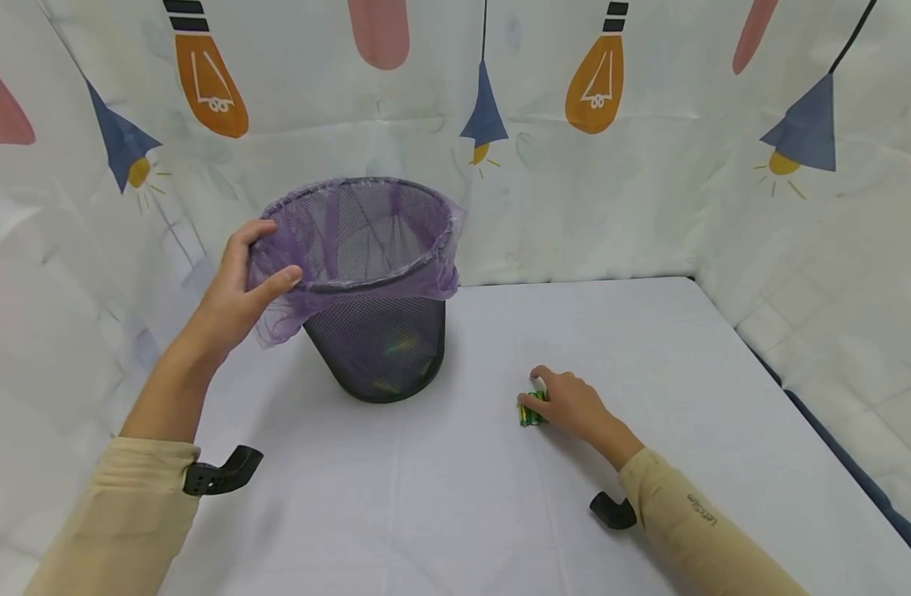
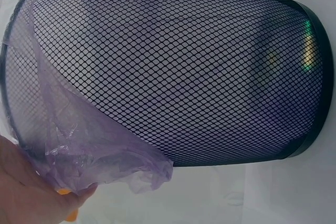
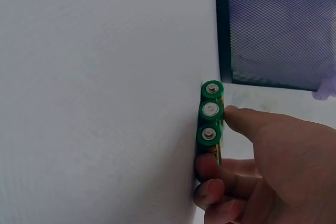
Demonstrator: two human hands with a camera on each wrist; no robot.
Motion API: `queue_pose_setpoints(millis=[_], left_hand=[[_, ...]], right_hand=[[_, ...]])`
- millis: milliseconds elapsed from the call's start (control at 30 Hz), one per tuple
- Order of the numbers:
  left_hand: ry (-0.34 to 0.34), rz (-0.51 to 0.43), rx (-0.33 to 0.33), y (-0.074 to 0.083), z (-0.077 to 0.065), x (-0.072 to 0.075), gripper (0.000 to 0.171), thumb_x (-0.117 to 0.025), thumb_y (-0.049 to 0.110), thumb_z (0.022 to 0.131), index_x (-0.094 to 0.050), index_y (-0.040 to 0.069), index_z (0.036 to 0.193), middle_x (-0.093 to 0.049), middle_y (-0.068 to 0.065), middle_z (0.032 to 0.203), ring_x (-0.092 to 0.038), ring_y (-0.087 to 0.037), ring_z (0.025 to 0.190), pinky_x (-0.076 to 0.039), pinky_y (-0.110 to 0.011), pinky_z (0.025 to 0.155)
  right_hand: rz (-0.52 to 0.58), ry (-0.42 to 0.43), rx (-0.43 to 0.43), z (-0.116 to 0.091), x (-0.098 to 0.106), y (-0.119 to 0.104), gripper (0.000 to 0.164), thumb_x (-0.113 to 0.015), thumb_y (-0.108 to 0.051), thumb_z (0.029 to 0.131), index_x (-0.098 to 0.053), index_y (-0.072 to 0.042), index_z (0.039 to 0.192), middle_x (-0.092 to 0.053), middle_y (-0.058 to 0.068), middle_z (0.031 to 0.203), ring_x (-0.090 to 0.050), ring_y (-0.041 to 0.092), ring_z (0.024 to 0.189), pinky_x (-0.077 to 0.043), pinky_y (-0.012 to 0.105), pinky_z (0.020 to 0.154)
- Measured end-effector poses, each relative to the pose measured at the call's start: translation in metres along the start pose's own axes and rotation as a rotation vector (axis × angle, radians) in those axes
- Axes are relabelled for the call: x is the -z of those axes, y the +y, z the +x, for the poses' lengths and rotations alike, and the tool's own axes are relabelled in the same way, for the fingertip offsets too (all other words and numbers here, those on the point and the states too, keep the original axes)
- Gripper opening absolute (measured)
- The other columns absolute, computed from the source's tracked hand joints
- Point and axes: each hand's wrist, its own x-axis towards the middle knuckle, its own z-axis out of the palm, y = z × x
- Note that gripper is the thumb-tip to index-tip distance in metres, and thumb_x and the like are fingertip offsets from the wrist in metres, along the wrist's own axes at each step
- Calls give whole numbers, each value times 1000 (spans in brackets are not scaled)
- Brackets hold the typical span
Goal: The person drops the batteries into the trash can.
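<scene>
A black mesh wastebasket (image 1: 384,352), lined with a thin purple bag (image 1: 425,285), leans over at the left of the table. My left hand (image 1: 239,294) grips its rim through the liner, with the thumb near the opening. Through the mesh in the left wrist view, a small green and gold thing (image 2: 308,45) shows near the base. A row of green and gold batteries (image 3: 210,109) lies on the table to the basket's right. My right hand (image 1: 574,406) pinches this row, thumb on its upper face and curled fingers at one end, partly covering it.
The table (image 1: 455,497) has a white cover. Behind it hangs a curtain (image 1: 649,199) printed with lamps and bulbs. Dark edging (image 1: 857,463) runs along the table's right side. A black wrist mount (image 1: 224,472) sits on the left sleeve, and another (image 1: 613,511) by the right.
</scene>
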Motion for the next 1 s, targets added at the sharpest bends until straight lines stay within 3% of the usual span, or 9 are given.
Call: queue_pose_setpoints(millis=[167, 300, 567, 733, 1000], left_hand=[[3, 3, 4, 0, 1, 0, 65, -53, 29, 90, -15, 28, 142, -5, 8, 151, -12, -18, 137, -11, -44, 109], [4, 2, 1, 0, 1, 0, 65, -53, 28, 90, -15, 28, 142, -5, 7, 150, -13, -17, 136, -12, -43, 109], [8, 4, -6, 0, 0, 0, 64, -53, 28, 90, -16, 28, 142, -5, 7, 150, -12, -17, 137, -11, -44, 109], [6, 9, -1, 0, 0, 0, 64, -52, 29, 90, -15, 28, 142, -5, 7, 151, -11, -18, 138, -10, -45, 110], [6, 6, 6, 0, 0, -1, 65, -53, 29, 90, -15, 29, 142, -5, 7, 151, -13, -18, 137, -12, -44, 109]], right_hand=[[2, 9, 25, -2, 5, 3, 49, -57, -51, 83, -55, -15, 116, -56, 0, 65, -47, 14, 57, -36, 27, 50], [18, 9, 87, -4, 13, 12, 56, -65, -53, 76, -55, -16, 117, -59, -6, 73, -50, 11, 61, -38, 26, 53], [206, -127, 200, -5, 24, 29, 61, -80, -34, 66, -55, -18, 119, -58, -3, 87, -49, 13, 67, -41, 24, 58], [232, -162, 230, -5, 19, 31, 56, -80, -27, 66, -56, -17, 115, -56, -2, 82, -48, 13, 69, -41, 24, 58], [211, -150, 241, -4, 13, 30, 48, -78, -25, 69, -57, -17, 111, -55, -4, 79, -48, 11, 67, -40, 23, 58]])
